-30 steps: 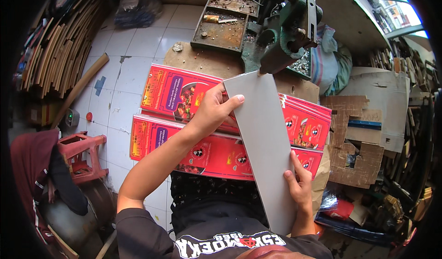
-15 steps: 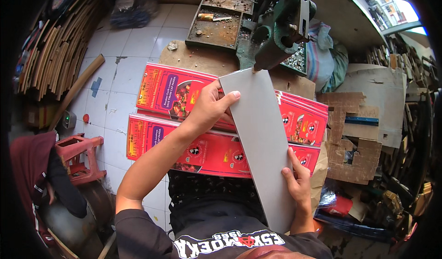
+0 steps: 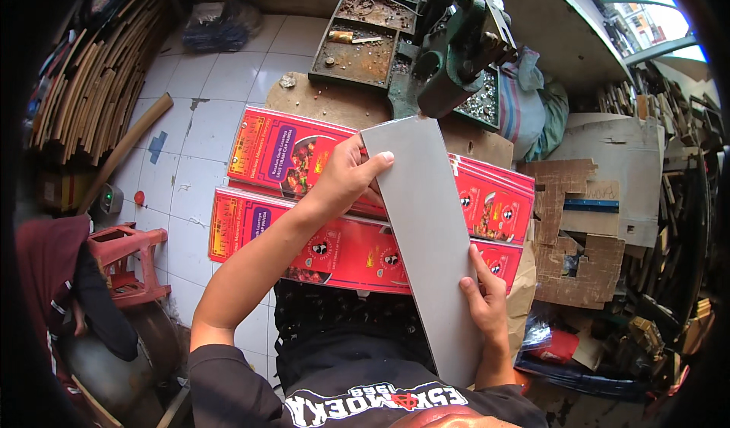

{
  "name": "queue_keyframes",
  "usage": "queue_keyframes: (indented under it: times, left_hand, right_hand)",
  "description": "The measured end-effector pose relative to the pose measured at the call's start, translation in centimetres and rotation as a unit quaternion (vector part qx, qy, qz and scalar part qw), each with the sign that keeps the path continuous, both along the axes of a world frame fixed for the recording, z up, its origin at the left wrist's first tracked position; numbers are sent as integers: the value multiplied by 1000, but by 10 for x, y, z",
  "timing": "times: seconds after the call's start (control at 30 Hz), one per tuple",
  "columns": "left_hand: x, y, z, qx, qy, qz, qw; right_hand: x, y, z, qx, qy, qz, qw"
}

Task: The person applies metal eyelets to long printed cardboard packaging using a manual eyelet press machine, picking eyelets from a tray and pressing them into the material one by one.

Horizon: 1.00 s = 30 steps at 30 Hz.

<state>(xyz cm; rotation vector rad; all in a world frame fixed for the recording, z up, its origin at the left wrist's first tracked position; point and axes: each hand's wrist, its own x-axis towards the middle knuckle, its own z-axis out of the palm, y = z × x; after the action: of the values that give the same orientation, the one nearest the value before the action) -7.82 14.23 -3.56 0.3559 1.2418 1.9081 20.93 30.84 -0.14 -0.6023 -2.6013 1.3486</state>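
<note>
A long light-grey flat panel [image 3: 427,238] slants from my lap to the head of a dark green press [image 3: 450,86]. Its far corner lies at the tip of the press head, which partly hides the contact. My left hand [image 3: 351,173] grips the panel's left edge near the far end, thumb on top and fingers partly hidden below. Lower down, my right hand [image 3: 487,297] holds the right edge, with thumb and forefinger showing on it. Beneath the panel lie two stacks of red printed boards, a farther stack [image 3: 262,154] and a nearer stack [image 3: 342,249].
Behind the boards, a metal tray [image 3: 357,52] holds small loose bits. Cut cardboard [image 3: 555,230] lies to the right. A red plastic stool [image 3: 129,257] stands left, beside another person's dark sleeve [image 3: 103,314]. Stacked boards [image 3: 99,71] lean at far left.
The metal bar on top of the press has gone from nearly upright to tilted. Both hands keep their hold on the panel, and the whole view has shifted slightly.
</note>
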Motion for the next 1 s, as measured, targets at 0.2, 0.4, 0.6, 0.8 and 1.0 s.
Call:
queue_keyframes:
  times: [0.2, 0.4, 0.6, 0.8, 1.0]
  left_hand:
    - [2, -4, -4, 16, -17, -5, 1000]
    - [2, -6, -1, 43, -39, -19, 998]
    - [9, -10, -2, -48, 7, -65, 997]
    - [8, -4, 1, -38, 5, -85, 996]
    - [6, -9, -1, -20, -1, -91, 996]
  right_hand:
    - [-1, -4, -3, -53, -25, -19, 998]
    - [4, -12, 11, -209, 24, -25, 977]
    - [-20, 39, 12, -43, 8, 24, 999]
    - [-158, 95, 32, 228, 74, 15, 971]
    - [-266, 135, -6, 461, 74, 112, 877]
